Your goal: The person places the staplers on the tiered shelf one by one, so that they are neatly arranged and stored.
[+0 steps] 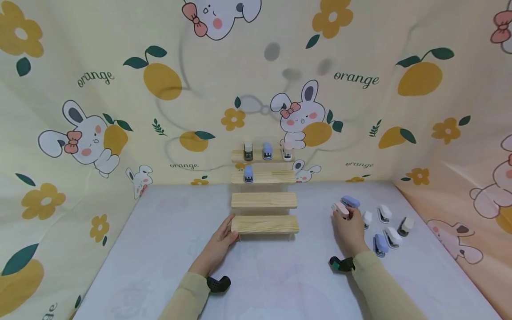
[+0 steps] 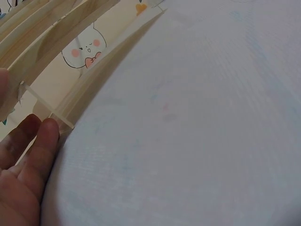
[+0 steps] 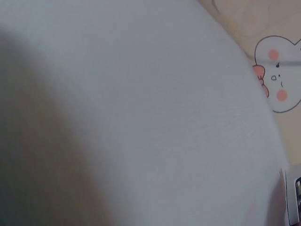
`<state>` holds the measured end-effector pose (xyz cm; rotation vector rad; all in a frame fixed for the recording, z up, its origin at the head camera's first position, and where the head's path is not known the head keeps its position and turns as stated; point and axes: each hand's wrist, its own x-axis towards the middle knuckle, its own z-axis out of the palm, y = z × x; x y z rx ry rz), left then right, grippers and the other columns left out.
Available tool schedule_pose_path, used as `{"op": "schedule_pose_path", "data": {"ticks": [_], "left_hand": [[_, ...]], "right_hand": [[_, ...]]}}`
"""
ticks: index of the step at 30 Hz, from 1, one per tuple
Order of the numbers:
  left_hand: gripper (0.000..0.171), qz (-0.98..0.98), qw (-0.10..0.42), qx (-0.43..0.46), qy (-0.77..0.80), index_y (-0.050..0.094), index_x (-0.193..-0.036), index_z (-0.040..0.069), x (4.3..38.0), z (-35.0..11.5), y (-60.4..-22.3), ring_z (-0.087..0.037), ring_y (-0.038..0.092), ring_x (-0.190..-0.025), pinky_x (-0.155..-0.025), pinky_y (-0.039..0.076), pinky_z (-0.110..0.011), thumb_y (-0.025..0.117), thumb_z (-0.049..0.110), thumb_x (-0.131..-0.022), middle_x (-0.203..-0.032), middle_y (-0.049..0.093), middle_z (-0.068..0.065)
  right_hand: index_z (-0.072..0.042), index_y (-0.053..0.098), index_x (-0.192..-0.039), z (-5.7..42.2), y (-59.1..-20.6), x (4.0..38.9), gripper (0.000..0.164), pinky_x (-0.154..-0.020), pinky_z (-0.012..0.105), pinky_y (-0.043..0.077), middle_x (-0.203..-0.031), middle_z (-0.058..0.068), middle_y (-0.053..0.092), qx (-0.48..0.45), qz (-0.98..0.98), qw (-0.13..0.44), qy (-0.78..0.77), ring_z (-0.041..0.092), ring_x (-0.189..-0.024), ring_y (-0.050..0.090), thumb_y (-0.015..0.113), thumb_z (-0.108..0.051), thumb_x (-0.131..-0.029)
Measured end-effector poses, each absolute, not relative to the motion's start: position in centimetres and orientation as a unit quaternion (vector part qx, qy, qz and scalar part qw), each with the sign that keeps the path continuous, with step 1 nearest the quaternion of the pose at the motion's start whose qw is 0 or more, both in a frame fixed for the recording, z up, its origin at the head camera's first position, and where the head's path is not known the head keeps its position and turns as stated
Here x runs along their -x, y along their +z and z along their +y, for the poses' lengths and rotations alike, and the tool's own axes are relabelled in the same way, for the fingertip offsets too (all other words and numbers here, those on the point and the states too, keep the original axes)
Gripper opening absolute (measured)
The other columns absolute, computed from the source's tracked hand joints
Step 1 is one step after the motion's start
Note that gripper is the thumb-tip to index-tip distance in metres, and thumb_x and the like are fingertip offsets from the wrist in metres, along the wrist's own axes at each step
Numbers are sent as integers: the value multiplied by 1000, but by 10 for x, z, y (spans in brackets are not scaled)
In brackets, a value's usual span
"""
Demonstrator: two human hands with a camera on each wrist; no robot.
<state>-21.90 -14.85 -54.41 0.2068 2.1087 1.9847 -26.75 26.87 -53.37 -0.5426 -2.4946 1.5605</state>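
Observation:
My left hand [image 1: 218,242] touches the left end of the lowest board of a stepped wooden rack [image 1: 264,225]. In the left wrist view, fingertips [image 2: 47,134] of that hand rest by the rack's clear side leg. On the right, my right hand [image 1: 350,229] pinches a pink mini stapler [image 1: 341,210], beside a blue stapler [image 1: 350,201]. The right wrist view shows only a stapler's edge [image 3: 294,197]. The top board holds a dark-and-cream stapler [image 1: 248,151], a blue one [image 1: 267,151] and a pale pink one [image 1: 287,151]. Another blue stapler [image 1: 248,174] stands on the second board's left end.
Several staplers lie right of my right hand: white ones [image 1: 385,214] [image 1: 393,238], a small white one [image 1: 367,219], a dark-and-cream one [image 1: 406,226] and a blue one [image 1: 381,245]. A patterned cloth [image 1: 264,58] hangs behind the white tabletop [image 1: 272,280].

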Motion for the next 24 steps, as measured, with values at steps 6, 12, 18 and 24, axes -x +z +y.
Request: {"op": "schedule_pose_path", "data": {"ticks": [6,12,18,24], "left_hand": [[60,711,114,-78,690,24,-152,36,219,-148,-544,-21,32,-139,-112,24,-43,52,27,-100,-153,33,-7],[60,701,116,-79,699,24,-153,33,220,-148,-546,-21,34,-138,-110,28,-41,52,24,-100,-153,34,-9],[60,700,117,-82,699,23,-154,32,220,-149,-545,-23,35,-137,-110,30,-41,51,22,-101,-152,35,-11],[60,694,117,-83,706,22,-154,29,219,-148,-544,-24,36,-136,-109,31,-40,50,20,-102,-152,35,-13]], "right_hand": [[1,31,-145,271,-535,266,63,-105,51,35,-141,25,38,179,-840,84,506,37,-128,39,48,-40,-100],[1,31,-145,271,-534,264,64,-104,51,35,-142,25,38,182,-838,75,509,37,-128,39,47,-42,-100],[1,30,-145,271,-532,263,69,-105,51,35,-142,25,37,194,-837,55,508,37,-128,39,49,-46,-99],[2,39,-137,268,-529,262,66,-95,46,42,-133,22,42,198,-838,44,507,34,-115,42,52,-48,-97]]}}
